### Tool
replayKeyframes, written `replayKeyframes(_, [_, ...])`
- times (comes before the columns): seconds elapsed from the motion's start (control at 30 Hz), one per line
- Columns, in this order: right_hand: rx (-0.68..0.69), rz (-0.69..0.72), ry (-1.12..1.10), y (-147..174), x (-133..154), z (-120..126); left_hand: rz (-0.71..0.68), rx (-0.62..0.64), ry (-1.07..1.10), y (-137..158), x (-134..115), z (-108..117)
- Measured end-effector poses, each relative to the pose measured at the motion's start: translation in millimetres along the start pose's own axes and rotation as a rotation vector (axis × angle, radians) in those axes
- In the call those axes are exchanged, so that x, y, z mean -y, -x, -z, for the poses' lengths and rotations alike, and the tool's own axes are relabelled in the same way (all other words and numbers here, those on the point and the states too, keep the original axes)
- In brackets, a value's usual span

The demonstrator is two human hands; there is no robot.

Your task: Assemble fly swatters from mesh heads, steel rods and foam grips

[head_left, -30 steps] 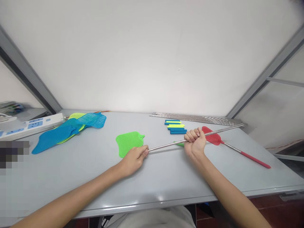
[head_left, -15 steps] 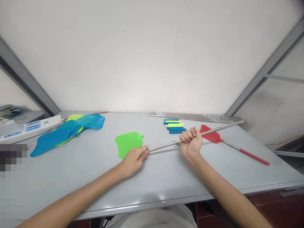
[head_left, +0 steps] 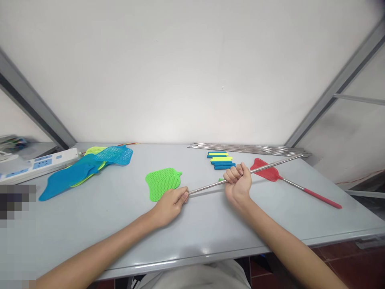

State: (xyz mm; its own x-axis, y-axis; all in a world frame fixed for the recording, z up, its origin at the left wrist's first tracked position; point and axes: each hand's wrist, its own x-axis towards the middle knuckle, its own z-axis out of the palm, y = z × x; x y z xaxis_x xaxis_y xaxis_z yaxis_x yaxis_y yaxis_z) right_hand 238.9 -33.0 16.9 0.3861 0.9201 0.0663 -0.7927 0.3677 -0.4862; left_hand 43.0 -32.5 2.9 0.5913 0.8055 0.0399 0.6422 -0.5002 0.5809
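Note:
A thin metal telescopic rod [head_left: 207,187] slants across the table between both hands, its far end rising to the right. My left hand [head_left: 171,204] pinches its narrow near end. Wrapped round its thicker part is my right hand [head_left: 238,182], fingers closed. A green fly swatter head [head_left: 163,182] lies flat just beyond my left hand. A small green piece [head_left: 221,180] is mostly hidden behind my right hand. Under the rod's far part lies a red fly swatter [head_left: 303,188] with a metal stem and red grip.
Several blue and yellow handle grips [head_left: 221,159] lie behind my right hand. Metal rods [head_left: 249,148] are bundled along the wall. Blue and yellow swatter heads [head_left: 72,172] overlap at left, beside a white power strip [head_left: 67,155]. The table's front edge [head_left: 180,264] is near my body.
My right hand has shifted slightly left towards my left hand, and the rod's far end has moved left with it. My left hand keeps its pinch almost unmoved.

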Motion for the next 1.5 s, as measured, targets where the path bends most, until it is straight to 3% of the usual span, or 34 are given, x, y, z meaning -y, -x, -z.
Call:
replayKeyframes(0.27, [-0.045,-0.168,-0.008,-9,22,-3,-0.047,0.033,-0.025,1,-10,-4])
replayKeyframes(0.5, [-0.052,-0.226,-0.017,-15,26,0,-0.060,0.019,0.012,2,-13,-2])
replayKeyframes(1.03, [-0.093,-0.217,0.060,-29,33,8,-0.078,0.042,-0.024,0,-15,-1])
replayKeyframes(1.27, [-0.198,-0.073,0.023,-46,54,16,-0.099,0.027,-0.051,1,-12,-1])
replayKeyframes(1.5, [-0.216,-0.131,-0.017,-51,54,23,-0.112,0.044,-0.053,3,-15,1])
